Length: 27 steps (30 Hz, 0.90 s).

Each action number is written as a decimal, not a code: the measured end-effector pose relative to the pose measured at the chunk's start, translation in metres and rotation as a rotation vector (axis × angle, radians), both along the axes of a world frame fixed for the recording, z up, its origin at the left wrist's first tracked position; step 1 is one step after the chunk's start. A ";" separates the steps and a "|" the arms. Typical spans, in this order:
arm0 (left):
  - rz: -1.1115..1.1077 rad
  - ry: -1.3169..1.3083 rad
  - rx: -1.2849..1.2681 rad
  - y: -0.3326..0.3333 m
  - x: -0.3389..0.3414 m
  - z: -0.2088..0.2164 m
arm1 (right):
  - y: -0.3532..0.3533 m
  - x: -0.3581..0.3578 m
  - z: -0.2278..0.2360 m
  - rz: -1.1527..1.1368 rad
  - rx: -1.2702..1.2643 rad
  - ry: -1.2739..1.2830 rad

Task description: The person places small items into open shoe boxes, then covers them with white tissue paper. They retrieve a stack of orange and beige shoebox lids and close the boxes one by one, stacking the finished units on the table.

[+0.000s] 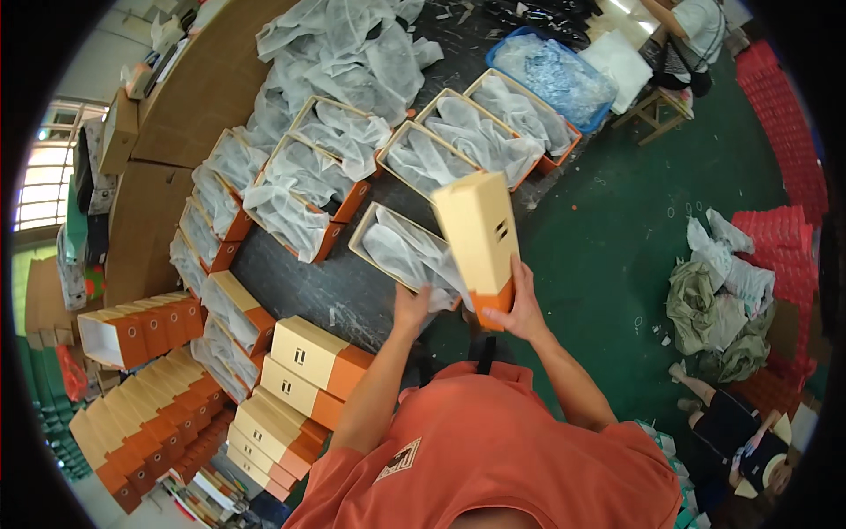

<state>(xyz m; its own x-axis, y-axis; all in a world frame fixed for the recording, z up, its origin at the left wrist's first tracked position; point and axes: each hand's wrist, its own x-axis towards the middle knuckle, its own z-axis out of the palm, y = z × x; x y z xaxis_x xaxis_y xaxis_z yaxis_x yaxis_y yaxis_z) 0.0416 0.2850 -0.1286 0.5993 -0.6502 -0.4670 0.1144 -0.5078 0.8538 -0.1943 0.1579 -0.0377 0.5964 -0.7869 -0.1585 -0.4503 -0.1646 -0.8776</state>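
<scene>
My right hand (pixel 526 310) grips a tan and orange shoebox lid (pixel 476 234) at its orange near end and holds it tilted up over the table's edge. An open shoebox (pixel 370 249) lies in front of me, with white tissue paper (pixel 401 247) over its contents. At that box's near left corner my left hand (pixel 411 310) is closed on the rim; the fingers are slightly blurred. The lid hides part of the open box's right side.
Several open tissue-filled shoeboxes (pixel 307 181) cover the dark table, with heaped white tissue (pixel 348 53) behind. Closed boxes (pixel 313 357) are stacked at my left. A blue tub (pixel 551 79) stands far right. Two other people (pixel 701 35) and piled sacks (pixel 718 300) are to the right.
</scene>
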 end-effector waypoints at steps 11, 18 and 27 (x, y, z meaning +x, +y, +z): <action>-0.278 -0.217 0.330 -0.051 0.161 0.083 | 0.021 0.077 0.008 0.358 -0.475 0.386; -0.233 -0.099 0.254 -0.028 0.193 0.010 | 0.009 0.120 0.003 0.453 -0.422 0.532; -0.139 -0.562 -0.069 -0.093 0.171 0.054 | 0.029 0.061 0.020 0.330 -0.214 -0.058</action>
<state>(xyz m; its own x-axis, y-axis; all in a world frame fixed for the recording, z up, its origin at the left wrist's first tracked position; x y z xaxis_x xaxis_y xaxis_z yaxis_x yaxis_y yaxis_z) 0.2128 0.1915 -0.0744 0.6496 -0.7582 -0.0556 -0.4300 -0.4267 0.7956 -0.1330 0.1870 -0.0177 0.8259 -0.5630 0.0295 -0.2934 -0.4740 -0.8302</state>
